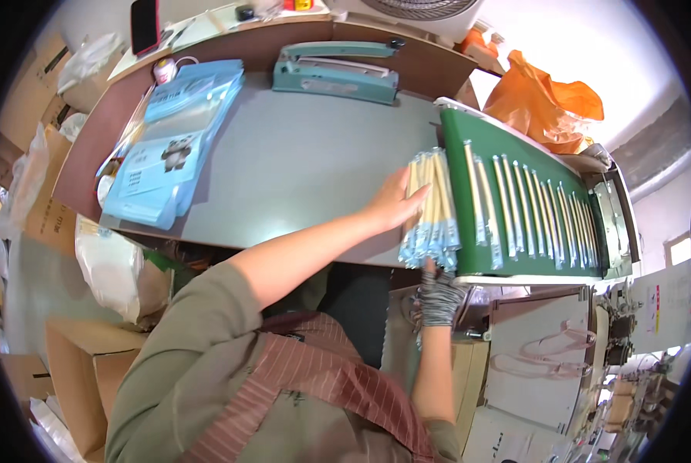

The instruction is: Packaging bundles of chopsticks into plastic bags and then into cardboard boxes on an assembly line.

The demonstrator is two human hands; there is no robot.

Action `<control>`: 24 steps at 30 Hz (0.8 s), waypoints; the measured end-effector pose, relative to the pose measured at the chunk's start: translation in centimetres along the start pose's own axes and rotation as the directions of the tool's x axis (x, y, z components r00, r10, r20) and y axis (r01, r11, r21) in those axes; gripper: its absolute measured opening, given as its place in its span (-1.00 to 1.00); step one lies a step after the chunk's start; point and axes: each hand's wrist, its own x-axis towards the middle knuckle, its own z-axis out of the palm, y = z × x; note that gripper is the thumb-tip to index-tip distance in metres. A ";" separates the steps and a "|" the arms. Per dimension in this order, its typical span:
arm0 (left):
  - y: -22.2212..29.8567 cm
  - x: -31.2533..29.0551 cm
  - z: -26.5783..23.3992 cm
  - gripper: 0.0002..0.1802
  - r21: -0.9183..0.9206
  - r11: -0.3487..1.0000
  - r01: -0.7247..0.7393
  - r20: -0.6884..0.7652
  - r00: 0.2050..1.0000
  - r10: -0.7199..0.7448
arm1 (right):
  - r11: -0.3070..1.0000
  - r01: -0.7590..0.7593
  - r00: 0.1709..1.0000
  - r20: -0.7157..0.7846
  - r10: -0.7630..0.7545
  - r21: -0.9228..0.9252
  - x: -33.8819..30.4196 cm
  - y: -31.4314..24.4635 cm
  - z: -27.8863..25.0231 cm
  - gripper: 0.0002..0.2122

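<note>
A thick bundle of wooden sticks, which look like wrapped chopsticks point(436, 202), in clear and blue sleeves, stands at the left edge of the green conveyor belt point(459, 166). My left hand point(396, 204) is closed round the bundle from its left side, thumb across the front. At the lower ends is my right hand point(439, 299), in a grey striped glove; its thumb presses up against the sleeves, and its other fingers are mostly hidden. More wrapped sticks point(532, 208) lie side by side along the belt.
Blue printed plastic bags point(158, 158) lie stacked at the left of the grey table point(299, 162). A teal heat sealer point(335, 73) stands at the back. Beyond the belt sits an orange plastic bag point(542, 104); cardboard boxes point(91, 378) are at lower left.
</note>
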 end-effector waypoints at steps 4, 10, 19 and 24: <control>-0.2 5.0 4.1 -0.18 0.278 0.957 0.083 -0.139 0.989 -0.046 | 0.900 0.009 0.985 0.150 -0.083 0.436 5.9 -5.5 0.2 -0.40; -3.8 4.5 -4.4 -0.08 -0.215 0.957 0.192 -0.013 0.980 -0.200 | 0.793 0.036 0.727 0.528 -0.439 0.608 10.0 -10.2 -1.6 -0.52; -2.7 -1.5 -11.3 0.03 0.764 0.587 0.267 -0.274 0.958 -0.079 | 0.620 -0.093 0.988 0.151 -0.042 0.779 17.7 7.2 -9.9 -0.68; -2.8 0.5 -7.8 -0.04 0.784 0.595 0.180 -0.188 0.981 -0.048 | 0.888 -0.419 0.901 -0.206 0.381 -0.190 18.0 35.6 -8.0 -0.48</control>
